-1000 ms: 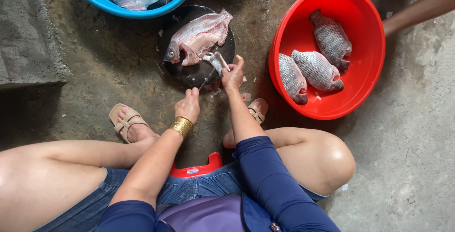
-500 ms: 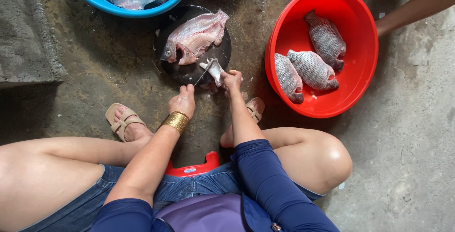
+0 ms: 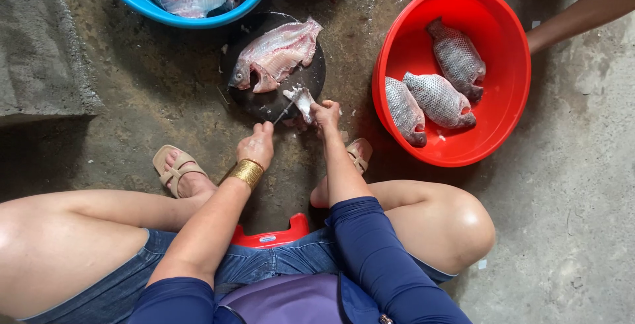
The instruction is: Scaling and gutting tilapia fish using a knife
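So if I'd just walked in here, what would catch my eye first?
Probably the bright red basin at the right, with three whole grey fish lying in it. Next, the split-open fish on the round dark board at centre, where the left hand grips a knife and the right hand holds a small fish piece.

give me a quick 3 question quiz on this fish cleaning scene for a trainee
1. How many whole fish lie in the red basin?
2. True or false: the split fish lies on the dark round board.
3. Which hand grips the small fish piece: A left hand, B right hand?

Key: 1. three; 2. true; 3. B. The left hand holds a thin blade by the piece.
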